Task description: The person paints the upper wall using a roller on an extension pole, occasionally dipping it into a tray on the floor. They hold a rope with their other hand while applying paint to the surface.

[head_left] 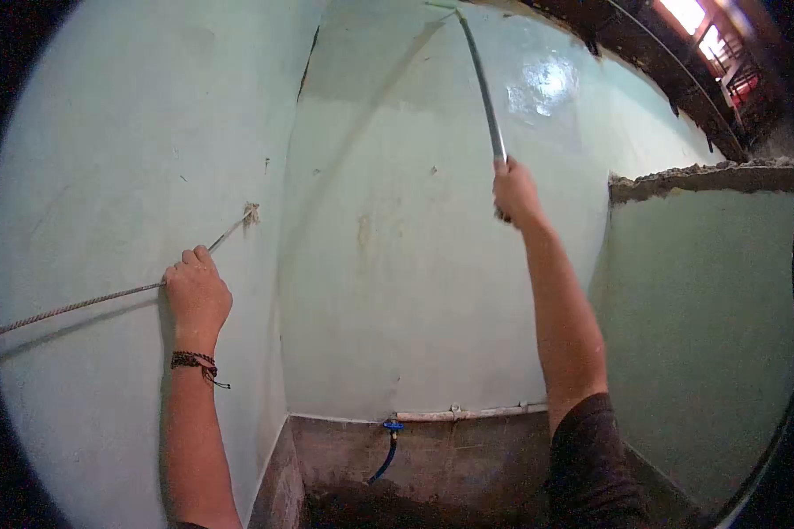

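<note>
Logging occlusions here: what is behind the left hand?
A pale wall shows around the left hand, which hides a wall patch and a stretch of the rope.

Dark sleeve (595, 463) (plus a braided bracelet (194, 360))

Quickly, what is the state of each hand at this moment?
Left hand: closed, holding the rope.
Right hand: closed, holding the pole.

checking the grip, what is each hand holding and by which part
The right hand grips the pole near its lower end; the left hand holds the rope partway along.
</note>
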Demonstrator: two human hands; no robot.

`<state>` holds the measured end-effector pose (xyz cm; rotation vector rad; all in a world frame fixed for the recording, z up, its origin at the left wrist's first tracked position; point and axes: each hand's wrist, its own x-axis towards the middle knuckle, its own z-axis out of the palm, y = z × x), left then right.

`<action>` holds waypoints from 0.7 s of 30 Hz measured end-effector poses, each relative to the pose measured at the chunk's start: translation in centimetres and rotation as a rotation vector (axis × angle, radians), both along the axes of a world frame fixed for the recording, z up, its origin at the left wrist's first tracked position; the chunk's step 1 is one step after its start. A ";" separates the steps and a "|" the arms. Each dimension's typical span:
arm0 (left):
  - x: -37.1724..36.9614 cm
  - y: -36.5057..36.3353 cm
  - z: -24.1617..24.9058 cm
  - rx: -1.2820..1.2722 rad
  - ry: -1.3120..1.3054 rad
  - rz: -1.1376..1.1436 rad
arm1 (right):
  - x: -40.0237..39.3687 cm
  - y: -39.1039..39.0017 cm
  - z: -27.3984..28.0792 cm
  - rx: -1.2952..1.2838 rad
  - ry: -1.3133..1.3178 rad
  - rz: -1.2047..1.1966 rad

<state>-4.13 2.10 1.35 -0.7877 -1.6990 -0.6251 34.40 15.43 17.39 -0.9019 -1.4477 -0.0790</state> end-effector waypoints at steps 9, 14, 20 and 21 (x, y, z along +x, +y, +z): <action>-0.2 0.1 -0.1 -0.009 0.012 0.007 | 2.3 -2.4 6.8 0.093 0.046 0.065; 0.0 0.1 0.1 0.003 0.007 0.009 | 3.8 -2.4 8.5 0.024 0.060 0.128; 1.0 -0.2 0.2 -0.032 0.008 0.014 | 8.1 -0.2 1.3 0.153 -0.077 -0.002; 1.3 -0.1 0.3 -0.019 -0.003 0.011 | 8.5 -0.5 -1.0 0.034 -0.005 0.018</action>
